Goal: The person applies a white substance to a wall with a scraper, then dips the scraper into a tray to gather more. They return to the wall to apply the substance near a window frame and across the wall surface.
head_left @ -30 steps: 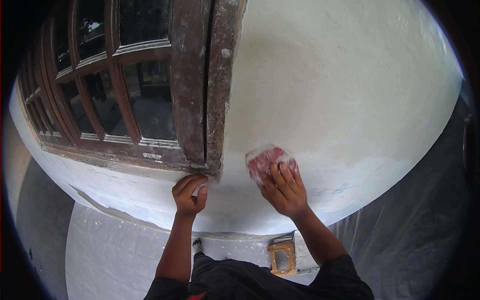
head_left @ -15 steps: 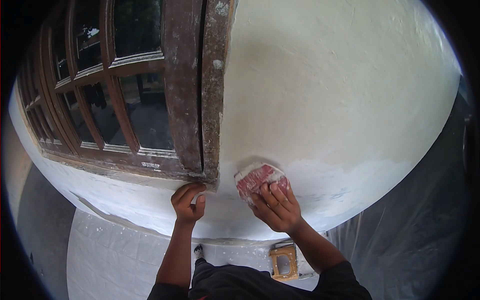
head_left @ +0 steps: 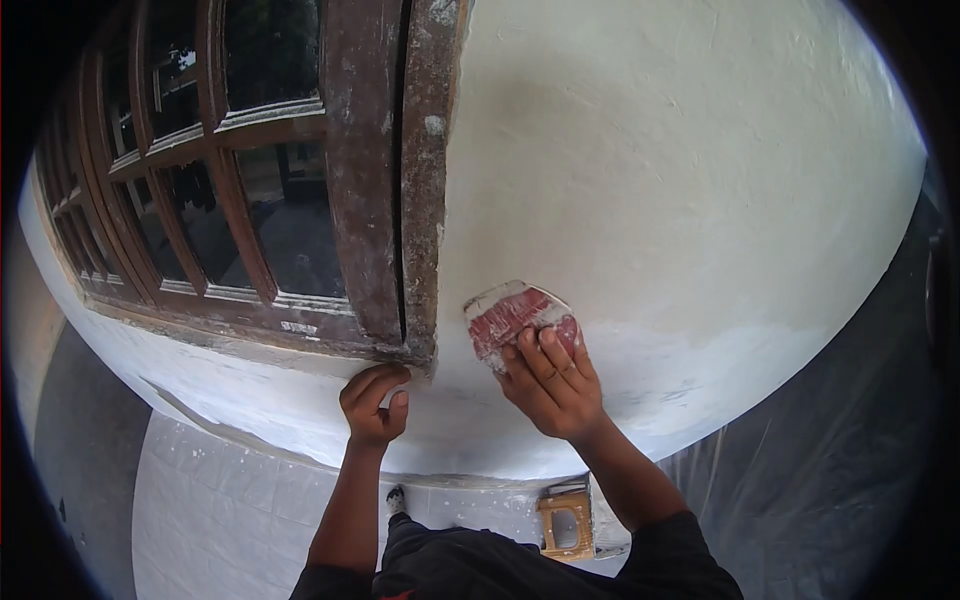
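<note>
A round reddish pad (head_left: 505,318), smeared with white dust, lies against the pale wall (head_left: 680,200). My right hand (head_left: 552,385) presses it there with the fingers spread over its lower part. Just below the lower right corner of the brown window frame (head_left: 422,240), my left hand (head_left: 376,402) rests with its fingers curled at the wall's edge under the frame. Nothing shows inside the left hand's curled fingers, though the palm side is partly hidden.
Glass panes (head_left: 295,225) fill the wooden window at the upper left. Below, a grey floor covering (head_left: 230,510) spotted with white meets the wall. A yellow-brown stool (head_left: 567,525) stands near my body. Dark plastic sheeting (head_left: 790,470) is at the right.
My right hand and the reddish pad have moved up the wall, and the pad has turned slightly. My left hand has stayed nearly in place.
</note>
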Demonstrator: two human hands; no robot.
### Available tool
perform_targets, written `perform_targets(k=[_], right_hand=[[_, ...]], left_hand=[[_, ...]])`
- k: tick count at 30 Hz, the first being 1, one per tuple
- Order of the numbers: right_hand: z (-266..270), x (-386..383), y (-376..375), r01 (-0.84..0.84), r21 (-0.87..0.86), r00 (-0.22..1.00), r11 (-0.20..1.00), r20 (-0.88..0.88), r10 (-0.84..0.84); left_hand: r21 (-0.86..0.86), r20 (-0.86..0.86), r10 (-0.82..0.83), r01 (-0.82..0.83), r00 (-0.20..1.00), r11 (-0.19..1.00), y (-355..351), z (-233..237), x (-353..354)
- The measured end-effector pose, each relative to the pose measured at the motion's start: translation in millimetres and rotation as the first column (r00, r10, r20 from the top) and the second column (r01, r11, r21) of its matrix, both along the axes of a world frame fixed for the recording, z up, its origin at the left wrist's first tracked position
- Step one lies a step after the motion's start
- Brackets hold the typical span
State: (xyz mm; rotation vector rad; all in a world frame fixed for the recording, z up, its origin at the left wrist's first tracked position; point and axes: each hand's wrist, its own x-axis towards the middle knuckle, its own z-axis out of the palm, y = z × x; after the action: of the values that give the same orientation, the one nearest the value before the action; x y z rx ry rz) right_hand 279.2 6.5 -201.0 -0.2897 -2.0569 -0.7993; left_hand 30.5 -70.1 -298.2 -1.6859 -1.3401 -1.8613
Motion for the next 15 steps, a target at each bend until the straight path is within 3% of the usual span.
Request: perform_targets(k=[3, 6, 10, 15], right_hand=[[-25, 14, 2, 0.012, -0.055, 1.0, 0.998, 0.022, -0.011], [-28, 13, -3, -0.066, 0.014, 0.998, 0.998, -0.012, 0.066], [6, -8, 4, -0.02, 0.045, 1.0, 0.999, -0.01, 0.02], [-29, 15, 2, -0.006, -0.035, 1.0, 0.999, 0.013, 0.006]], left_hand=[[0.008, -0.009, 0.011, -0.011, 1.0, 1.0, 1, -3, -1], [0.007, -0.016, 0.012, -0.012, 1.0, 1.0, 2, -3, -1], [-0.024, 0.004, 0.022, -0.022, 1.0, 0.999, 0, -1, 3], [-0.002, -0.011, 0.003, -0.003, 1.0, 1.0, 1, -3, -1]])
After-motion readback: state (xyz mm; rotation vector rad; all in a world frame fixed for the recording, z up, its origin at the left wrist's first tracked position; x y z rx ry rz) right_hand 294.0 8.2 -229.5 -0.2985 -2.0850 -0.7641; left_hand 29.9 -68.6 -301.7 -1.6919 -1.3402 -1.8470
